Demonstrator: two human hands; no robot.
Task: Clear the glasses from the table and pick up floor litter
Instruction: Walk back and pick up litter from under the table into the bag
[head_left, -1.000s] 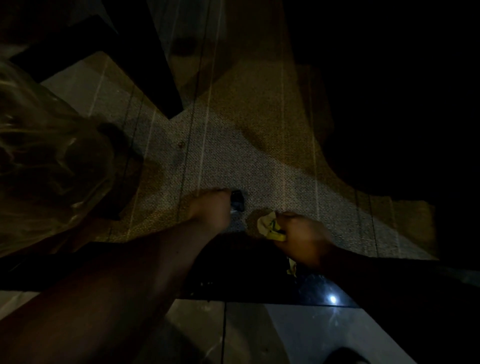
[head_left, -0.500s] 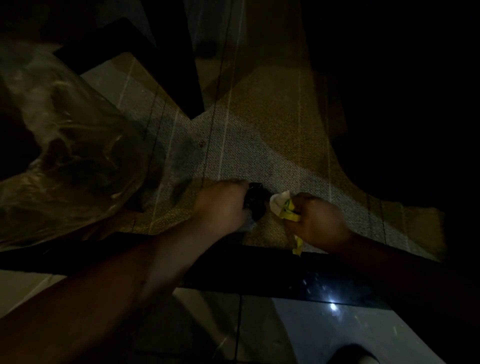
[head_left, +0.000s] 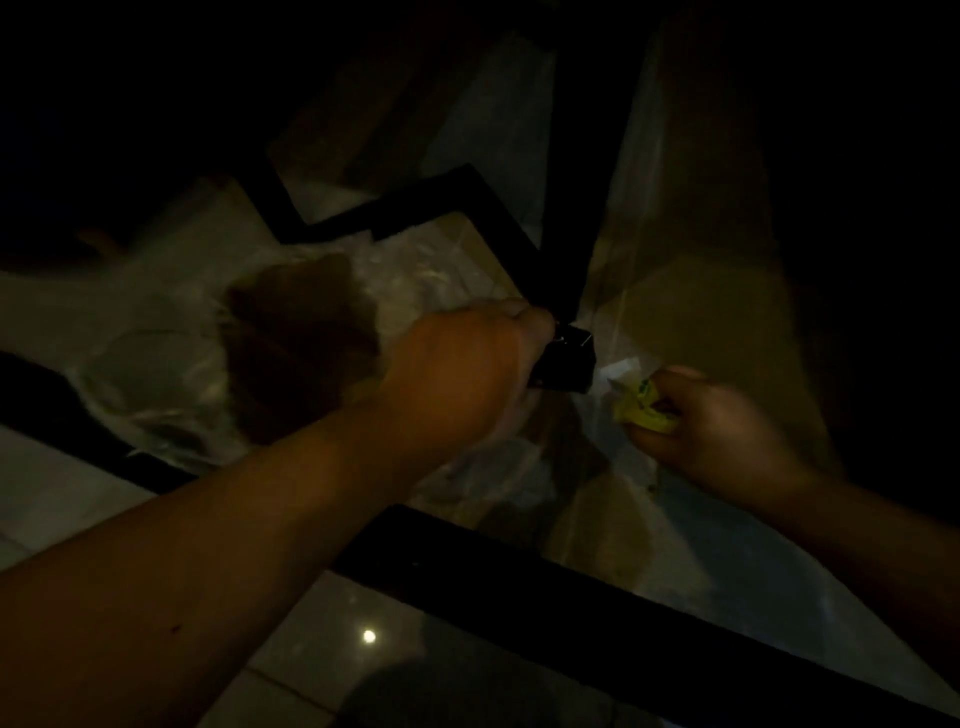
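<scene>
The scene is very dark. My left hand (head_left: 467, 374) is closed around a small black object (head_left: 566, 358), held in mid-frame; what the object is cannot be made out. It also seems to grip the edge of a clear plastic bag (head_left: 171, 384) that spreads to the left below it. My right hand (head_left: 711, 431) is closed on a crumpled yellow and white wrapper (head_left: 641, 408), just right of the black object. The two hands are a short gap apart. No glasses are visible.
Black furniture legs (head_left: 566, 218) cross the upper middle above a striped carpet (head_left: 701, 312). A black border strip (head_left: 571, 587) runs diagonally below my hands, with glossy pale floor tiles (head_left: 322, 634) nearer me. The right side and top are in deep shadow.
The view has swung left and up, and both hands have lifted off the carpet with their items. The plastic bag now lies under my left hand instead of far left.
</scene>
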